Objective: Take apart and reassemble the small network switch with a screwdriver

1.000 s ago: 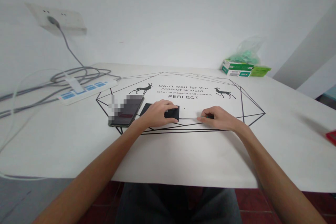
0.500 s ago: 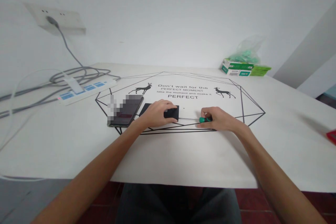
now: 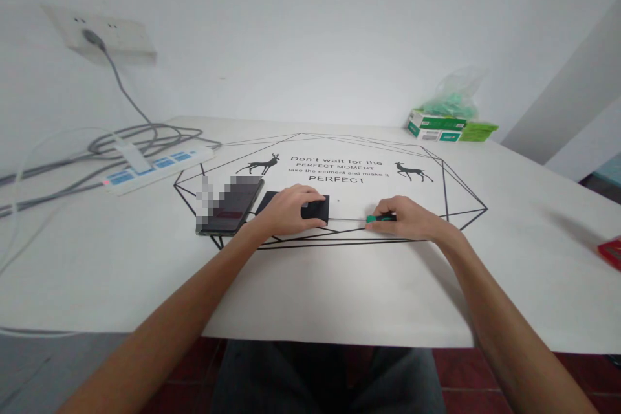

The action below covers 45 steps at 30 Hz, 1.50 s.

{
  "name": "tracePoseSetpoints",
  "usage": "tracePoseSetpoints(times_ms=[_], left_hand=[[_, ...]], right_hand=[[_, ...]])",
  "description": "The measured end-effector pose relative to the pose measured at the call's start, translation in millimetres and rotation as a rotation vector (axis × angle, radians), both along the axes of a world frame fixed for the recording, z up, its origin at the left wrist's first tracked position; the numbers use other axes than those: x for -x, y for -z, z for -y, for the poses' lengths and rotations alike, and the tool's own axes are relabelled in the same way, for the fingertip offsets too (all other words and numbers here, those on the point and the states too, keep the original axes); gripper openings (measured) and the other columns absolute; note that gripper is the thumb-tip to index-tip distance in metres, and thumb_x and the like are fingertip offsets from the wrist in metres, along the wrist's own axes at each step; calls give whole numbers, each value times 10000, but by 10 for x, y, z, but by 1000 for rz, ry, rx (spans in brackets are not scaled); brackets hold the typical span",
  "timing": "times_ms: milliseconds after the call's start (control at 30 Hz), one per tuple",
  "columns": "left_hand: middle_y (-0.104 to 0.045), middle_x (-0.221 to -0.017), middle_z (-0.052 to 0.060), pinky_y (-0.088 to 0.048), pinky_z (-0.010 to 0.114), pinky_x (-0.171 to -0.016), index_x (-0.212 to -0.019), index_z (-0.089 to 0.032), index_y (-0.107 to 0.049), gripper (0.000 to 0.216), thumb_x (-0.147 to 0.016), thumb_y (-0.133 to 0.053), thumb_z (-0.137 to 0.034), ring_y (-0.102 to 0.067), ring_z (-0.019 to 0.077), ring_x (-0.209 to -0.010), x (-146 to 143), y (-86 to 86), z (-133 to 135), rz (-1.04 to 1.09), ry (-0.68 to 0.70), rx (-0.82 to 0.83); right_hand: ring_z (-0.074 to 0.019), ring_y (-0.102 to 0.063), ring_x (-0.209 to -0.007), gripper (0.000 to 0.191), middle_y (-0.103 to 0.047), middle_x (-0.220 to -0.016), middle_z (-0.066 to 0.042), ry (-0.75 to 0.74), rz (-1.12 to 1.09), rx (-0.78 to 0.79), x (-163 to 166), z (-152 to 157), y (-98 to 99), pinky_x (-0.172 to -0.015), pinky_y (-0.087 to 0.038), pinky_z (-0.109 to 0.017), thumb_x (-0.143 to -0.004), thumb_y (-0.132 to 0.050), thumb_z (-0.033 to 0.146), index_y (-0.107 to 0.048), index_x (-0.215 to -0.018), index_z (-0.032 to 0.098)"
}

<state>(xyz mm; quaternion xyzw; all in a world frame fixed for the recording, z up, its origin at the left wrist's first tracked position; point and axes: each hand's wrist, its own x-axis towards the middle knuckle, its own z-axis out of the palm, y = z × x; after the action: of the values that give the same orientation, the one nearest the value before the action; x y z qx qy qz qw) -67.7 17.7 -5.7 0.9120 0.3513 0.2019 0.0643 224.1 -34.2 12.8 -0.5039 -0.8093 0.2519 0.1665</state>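
A flat black rectangular box-like device (image 3: 317, 209) lies on the table, partly covered by my left hand (image 3: 292, 210). My left fingers and thumb grip it across its near and far sides. In my right hand (image 3: 407, 217) is a screwdriver (image 3: 376, 218) with a green and black handle, held level. Its thin metal shaft points left, and the tip reaches the right edge of the black device; whether it sits in a screw is too small to tell. Just left of the device lies a dark smartphone (image 3: 235, 207), its upper part blurred out.
A white power strip (image 3: 160, 168) and coiled grey cables (image 3: 121, 139) lie at the left, below a wall socket (image 3: 104, 32). Green and white boxes (image 3: 434, 124) with a plastic bag (image 3: 456, 94) on top stand back right. A red object (image 3: 610, 251) lies at the right edge.
My right fingers have shifted on the screwdriver handle, showing more of its black part. My left hand and the black device stay together in place; the whole view has shifted slightly.
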Motion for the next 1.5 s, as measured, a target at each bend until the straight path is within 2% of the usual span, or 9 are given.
tracePoseSetpoints(times_ms=[100, 267, 367, 600, 800, 933, 1133, 1333, 1500], left_hand=[[-677, -1202, 109, -481, 442, -972, -1176, -199, -687, 507, -774, -729, -505, -605, 294, -1126, 0, -4, 2, -2, 1, -2], [-679, -1201, 109, -482, 452, -969, -1160, -203, -694, 511, -768, -724, -530, -607, 298, -1123, -3, -10, 9, 10, -4, 8], [-681, -1202, 100, -483, 454, -965, -1155, -215, -696, 504, -765, -724, -532, -611, 297, -1115, -5, -6, 3, 16, -5, 10], [-677, -1209, 102, -479, 439, -967, -1158, -212, -695, 515, -774, -711, -554, -608, 296, -1122, -7, -20, 3, 4, 2, 15], [-672, -1212, 106, -475, 434, -973, -1166, -193, -689, 523, -775, -721, -539, -602, 291, -1130, -1, -15, 12, -14, -1, 16], [-668, -1219, 104, -473, 435, -979, -1170, -205, -685, 513, -780, -718, -535, -599, 289, -1133, 1, -16, 13, -19, -4, 16], [-669, -1216, 110, -474, 440, -980, -1174, -203, -686, 526, -780, -712, -551, -602, 292, -1128, 6, -14, 3, -9, 4, 21], [-671, -1213, 109, -478, 444, -972, -1170, -207, -688, 510, -779, -713, -534, -606, 296, -1121, 4, -16, -2, -12, 6, 10], [-666, -1222, 120, -472, 441, -981, -1181, -185, -683, 539, -775, -721, -538, -606, 298, -1124, -1, -28, 12, -26, -3, 21]], right_hand=[[-130, -449, -598, 371, -514, -603, 25, 23, -33, -11, 9, -6, 28, -571, -320, -278, -740, -701, 530, -588, -656, 187], [-100, -454, -466, 368, -532, -617, 53, 107, -23, 124, 92, 38, -2, -511, -322, -264, -716, -731, 495, -491, -734, 217], [-110, -436, -514, 383, -518, -600, 49, 85, 15, 75, 119, 55, -24, -514, -300, -261, -699, -745, 517, -510, -740, 218], [-115, -348, -533, 462, -398, -549, 42, 48, 31, 48, 95, 72, -53, -531, -272, -288, -892, -496, 572, -466, -609, 208], [-109, -292, -533, 497, -315, -541, 50, 39, 22, 111, 65, 57, -50, -523, -242, -294, -884, -499, 584, -426, -572, 204], [-107, -355, -527, 443, -391, -539, 51, 53, -14, 108, 77, 76, -63, -518, -274, -280, -826, -595, 578, -486, -619, 202], [-127, -527, -439, 409, -575, -575, 18, 76, -119, 320, 100, 103, -46, -475, -381, -272, -750, -702, 552, -473, -738, 213], [-93, -400, -503, 428, -478, -587, 57, 86, -72, 123, 111, 70, -18, -484, -285, -250, -691, -746, 539, -468, -718, 216], [-109, -341, -515, 435, -411, -539, 48, 84, -47, 105, 135, 100, -83, -502, -268, -271, -870, -514, 602, -565, -712, 200]])
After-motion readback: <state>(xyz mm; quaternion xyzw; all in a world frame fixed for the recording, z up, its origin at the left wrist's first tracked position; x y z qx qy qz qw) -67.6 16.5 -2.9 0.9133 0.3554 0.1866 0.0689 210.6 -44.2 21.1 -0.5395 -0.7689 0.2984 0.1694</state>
